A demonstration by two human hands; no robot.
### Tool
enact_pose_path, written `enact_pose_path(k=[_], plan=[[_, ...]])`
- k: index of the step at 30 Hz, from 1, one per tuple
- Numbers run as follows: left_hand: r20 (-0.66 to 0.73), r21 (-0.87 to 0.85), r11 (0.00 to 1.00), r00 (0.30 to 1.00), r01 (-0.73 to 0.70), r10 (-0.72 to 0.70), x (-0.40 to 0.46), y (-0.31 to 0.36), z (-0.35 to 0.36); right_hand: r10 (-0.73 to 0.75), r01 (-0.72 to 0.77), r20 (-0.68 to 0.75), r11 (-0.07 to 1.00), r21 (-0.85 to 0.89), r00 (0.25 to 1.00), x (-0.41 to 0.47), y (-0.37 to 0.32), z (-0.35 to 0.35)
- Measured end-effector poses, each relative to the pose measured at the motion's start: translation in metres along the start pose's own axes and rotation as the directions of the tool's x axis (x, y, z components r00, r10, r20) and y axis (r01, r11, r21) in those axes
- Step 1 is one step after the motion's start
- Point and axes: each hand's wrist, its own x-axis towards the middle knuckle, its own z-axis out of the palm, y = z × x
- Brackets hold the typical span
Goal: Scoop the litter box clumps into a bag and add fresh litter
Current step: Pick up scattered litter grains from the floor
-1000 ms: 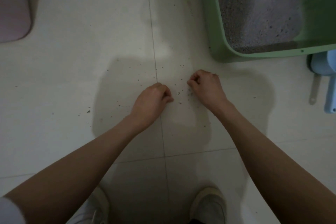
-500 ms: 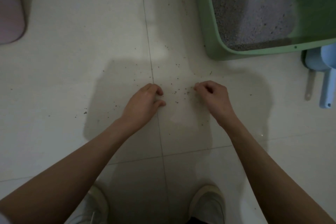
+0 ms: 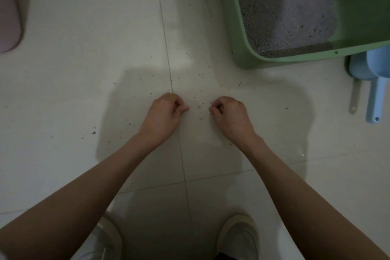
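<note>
Both hands are low on the tiled floor (image 3: 63,91), the left hand (image 3: 163,115) and right hand (image 3: 231,117) each curled with the grip pressed together, fingertips pinched; whether grains are held cannot be told. Scattered litter grains (image 3: 199,106) lie between the two grips. Beyond the right grip, the green litter box (image 3: 234,34) holds grey litter (image 3: 282,10); right of it a blue scoop (image 3: 377,91) lies with its handle pointing toward the person.

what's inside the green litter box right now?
The green litter box holds grey litter, heaped to one side, with dark specks on top. Whether clumps lie buried under the surface cannot be seen, and the box's far part is cut off by the frame.
</note>
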Motion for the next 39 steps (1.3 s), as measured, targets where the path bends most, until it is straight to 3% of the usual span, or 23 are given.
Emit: enact_pose_path(k=[2, 3, 4, 6, 7, 9, 12, 14, 15, 16, 17, 18, 19, 21, 30, 32, 34, 35, 37, 38, 39], plan=[[-0.023, -0.192, 0.976, 0.993, 0.105, -0.112, 0.004, 0.006, -0.009, 0.077, -0.072, -0.014, 0.976, 0.204, 0.997, -0.001, 0.000, -0.006], [0.028, -0.385, 0.907, 0.985, 0.168, -0.171, 0.006, 0.009, -0.015, 0.144, -0.138, 0.017, 0.907, 0.399, 0.989, -0.002, 0.000, -0.011], [0.117, -0.598, 0.766, 0.971, 0.235, -0.207, 0.009, 0.012, -0.021, 0.184, -0.196, 0.084, 0.762, 0.617, 0.979, -0.004, 0.000, -0.017], [0.262, -0.844, 0.431, 0.946, 0.320, -0.189, 0.013, 0.016, -0.031, 0.124, -0.288, 0.262, 0.311, 0.906, 0.957, -0.007, 0.002, -0.029], [0.279, -0.869, 0.373, 0.944, 0.326, -0.175, 0.016, 0.015, -0.034, 0.064, -0.334, 0.329, 0.129, 0.934, 0.942, -0.008, 0.003, -0.034], [0.270, -0.837, 0.442, 0.946, 0.322, -0.179, 0.021, 0.016, -0.034, -0.012, -0.398, 0.398, -0.015, 0.917, 0.917, -0.008, 0.004, -0.038], [0.155, -0.531, 0.812, 0.970, 0.243, -0.189, 0.027, 0.019, -0.023, -0.039, -0.420, 0.419, -0.019, 0.908, 0.907, -0.004, 0.006, -0.035], [0.058, -0.203, 0.974, 0.994, 0.101, -0.091, 0.029, 0.021, -0.014, 0.036, -0.397, 0.396, 0.088, 0.913, 0.918, 0.000, 0.005, -0.032], [0.033, -0.103, 0.994, 0.999, 0.040, -0.036, 0.030, 0.022, -0.010, 0.109, -0.365, 0.348, 0.243, 0.899, 0.931, 0.001, 0.005, -0.030], [0.014, -0.047, 0.999, 1.000, -0.012, 0.012, 0.031, 0.022, -0.006, 0.180, -0.319, 0.265, 0.473, 0.821, 0.947, 0.002, 0.004, -0.028], [0.004, -0.019, 0.998, 0.999, -0.053, 0.053, 0.033, 0.021, -0.003, 0.218, -0.268, 0.158, 0.707, 0.654, 0.963, 0.003, 0.004, -0.025], [-0.012, -0.003, 0.996, 0.996, -0.088, 0.088, 0.034, 0.022, 0.000, 0.205, -0.212, 0.065, 0.865, 0.456, 0.977, 0.004, 0.003, -0.021], [-0.024, 0.010, 0.993, 0.993, -0.115, 0.115, 0.036, 0.021, 0.003, 0.165, -0.161, 0.012, 0.944, 0.289, 0.986, 0.004, 0.001, -0.017], [-0.024, 0.025, 0.990, 0.990, -0.139, 0.139, 0.039, 0.020, 0.008, 0.095, -0.093, -0.007, 0.986, 0.141, 0.995, 0.005, -0.001, -0.008], [0.017, 0.066, 0.977, 0.979, -0.202, 0.202, 0.046, 0.021, 0.013, -0.004, 0.005, 0.014, 0.999, -0.043, 1.000, 0.013, -0.009, 0.002], [0.037, 0.071, 0.981, 0.984, -0.179, 0.177, 0.047, 0.025, 0.011, 0.002, -0.002, -0.004, 1.000, 0.021, 1.000, 0.012, -0.008, -0.004], [-0.011, -0.103, 0.994, 0.999, -0.040, 0.039, 0.047, 0.028, 0.003, 0.091, -0.082, -0.020, 0.956, 0.281, 0.996, 0.007, -0.004, -0.013], [0.000, -0.329, 0.941, 0.996, 0.079, -0.084, 0.045, 0.030, -0.005, 0.141, -0.130, 0.012, 0.876, 0.465, 0.990, 0.004, 0.000, -0.019], [0.124, -0.776, 0.581, 0.963, 0.246, -0.241, 0.041, 0.030, -0.021, 0.178, -0.221, 0.147, 0.543, 0.810, 0.973, -0.002, 0.008, -0.030], [0.180, -0.876, 0.399, 0.951, 0.272, -0.253, 0.038, 0.028, -0.027, 0.161, -0.275, 0.233, 0.333, 0.902, 0.959, -0.005, 0.010, -0.033], [0.217, -0.913, 0.289, 0.942, 0.289, -0.256, 0.036, 0.026, -0.030, 0.136, -0.316, 0.294, 0.183, 0.931, 0.946, -0.007, 0.011, -0.035]])
